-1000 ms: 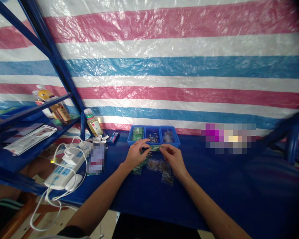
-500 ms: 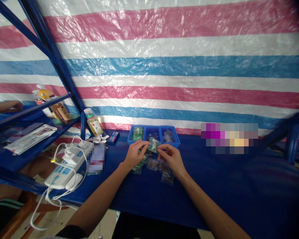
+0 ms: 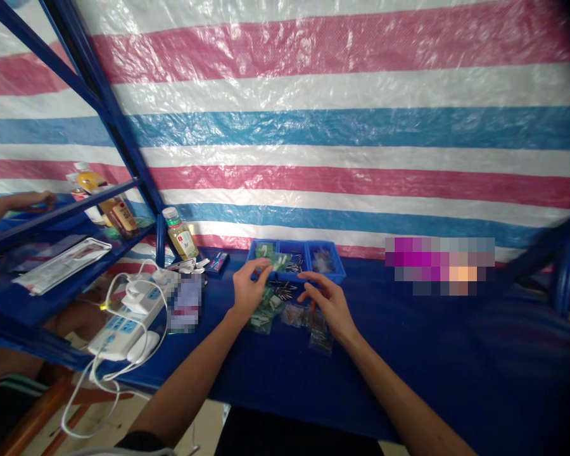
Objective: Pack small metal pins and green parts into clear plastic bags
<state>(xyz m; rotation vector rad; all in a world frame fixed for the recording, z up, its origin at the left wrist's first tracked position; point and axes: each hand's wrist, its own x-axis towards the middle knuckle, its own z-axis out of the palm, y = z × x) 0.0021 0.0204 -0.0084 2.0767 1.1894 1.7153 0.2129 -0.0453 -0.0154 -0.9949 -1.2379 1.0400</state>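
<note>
Green packet (image 3: 280, 260) at the tip of the left grip (image 3: 249, 286), over the tray (image 3: 327, 277).

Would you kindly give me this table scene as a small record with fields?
Left hand: holding a green packet by the left compartment
Right hand: thumb and fingers apart, no item visible
Blue compartments: green packets left, thin dark pieces middle, clear plastic right
Table, nearer the person: loose dark pieces, more packets, clear bags
Left side: bottle, power strip
</note>
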